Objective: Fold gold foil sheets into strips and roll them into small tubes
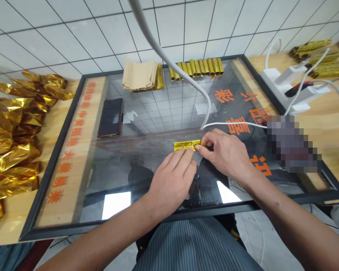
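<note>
A narrow gold foil paper strip (183, 145) lies crosswise on the glass-topped black-framed board (155, 165). My left hand (175, 177) rests over it, fingers stretched out and fingertips on its near edge. At the strip's right end, my right hand (224, 152) is closed, with thumb and forefinger pinching the foil. The strip's near side is partly covered by my fingers.
Rolled gold foil tubes (197, 68) line the board's far edge, beside stacked brown paper sheets (139, 75). A phone (110, 117) lies at left. Crumpled gold foil pieces (14, 135) cover the left side. A white cable (175, 67) hangs across; a power strip (282, 90) stands right.
</note>
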The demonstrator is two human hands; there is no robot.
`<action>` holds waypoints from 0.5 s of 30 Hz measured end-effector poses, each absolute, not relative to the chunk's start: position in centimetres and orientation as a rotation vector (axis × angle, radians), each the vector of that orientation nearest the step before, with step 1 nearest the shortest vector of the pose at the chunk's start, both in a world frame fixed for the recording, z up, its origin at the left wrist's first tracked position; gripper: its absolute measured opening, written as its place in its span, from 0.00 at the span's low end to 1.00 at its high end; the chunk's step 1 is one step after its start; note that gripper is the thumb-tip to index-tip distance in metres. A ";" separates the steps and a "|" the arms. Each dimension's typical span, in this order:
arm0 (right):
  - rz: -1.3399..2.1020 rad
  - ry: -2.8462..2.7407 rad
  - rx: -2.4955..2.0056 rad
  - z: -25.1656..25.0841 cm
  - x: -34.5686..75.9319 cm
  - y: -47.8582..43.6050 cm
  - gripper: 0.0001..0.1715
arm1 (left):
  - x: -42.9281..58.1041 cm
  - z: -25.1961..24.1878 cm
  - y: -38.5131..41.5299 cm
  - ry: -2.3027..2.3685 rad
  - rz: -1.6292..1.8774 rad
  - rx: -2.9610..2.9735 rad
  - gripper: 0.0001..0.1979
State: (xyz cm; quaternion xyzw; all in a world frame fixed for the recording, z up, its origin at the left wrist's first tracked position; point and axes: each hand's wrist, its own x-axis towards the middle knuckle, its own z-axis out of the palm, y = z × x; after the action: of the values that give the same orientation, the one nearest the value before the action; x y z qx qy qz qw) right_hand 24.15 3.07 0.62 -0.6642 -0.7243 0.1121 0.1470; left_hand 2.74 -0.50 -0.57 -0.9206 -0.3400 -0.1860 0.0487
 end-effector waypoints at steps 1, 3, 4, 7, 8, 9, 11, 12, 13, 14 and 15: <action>0.322 -2.085 -1.904 0.6 24.2 3.1 0.07 | 2.9 -0.6 -0.8 -1.027 -0.524 -2.833 0.12; 0.319 -2.084 -1.886 0.5 24.3 3.1 0.07 | 3.1 -0.6 -1.1 -1.058 -0.469 -2.859 0.13; 0.318 -2.084 -1.879 0.5 24.3 3.0 0.07 | 3.1 -0.7 -1.2 -1.076 -0.454 -2.865 0.14; 0.320 -2.081 -1.876 0.5 24.2 3.0 0.07 | 3.1 -0.9 -1.1 -1.102 -0.420 -2.880 0.15; 0.321 -2.077 -1.881 0.5 24.1 3.0 0.06 | 3.0 -1.0 -1.1 -1.102 -0.411 -2.887 0.15; 0.324 -2.071 -1.887 0.5 24.1 3.1 0.06 | 3.0 -1.0 -1.1 -1.098 -0.401 -2.895 0.15; 0.339 -2.046 -1.889 0.6 24.1 3.1 0.05 | 2.9 -1.0 -1.1 -1.089 -0.367 -2.912 0.17; 0.354 -2.037 -1.874 0.6 24.2 3.1 0.04 | 3.0 -0.9 -1.1 -1.084 -0.345 -2.919 0.17; 0.374 -2.033 -1.847 0.7 24.4 2.9 0.03 | 3.0 -0.9 -1.0 -1.082 -0.324 -2.923 0.18; 0.395 -2.036 -1.802 0.7 24.6 2.7 0.01 | 3.1 -0.8 -1.0 -1.081 -0.307 -2.924 0.18; 0.415 -2.045 -1.747 0.7 24.8 2.4 0.03 | 3.1 -0.8 -1.0 -1.083 -0.295 -2.923 0.18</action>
State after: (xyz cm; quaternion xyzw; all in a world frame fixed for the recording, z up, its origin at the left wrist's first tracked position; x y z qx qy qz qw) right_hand 24.84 2.39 0.75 -0.6278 -0.7350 0.1490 0.2085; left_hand 3.14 -0.95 -0.77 -0.9335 -0.3459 -0.0942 0.0053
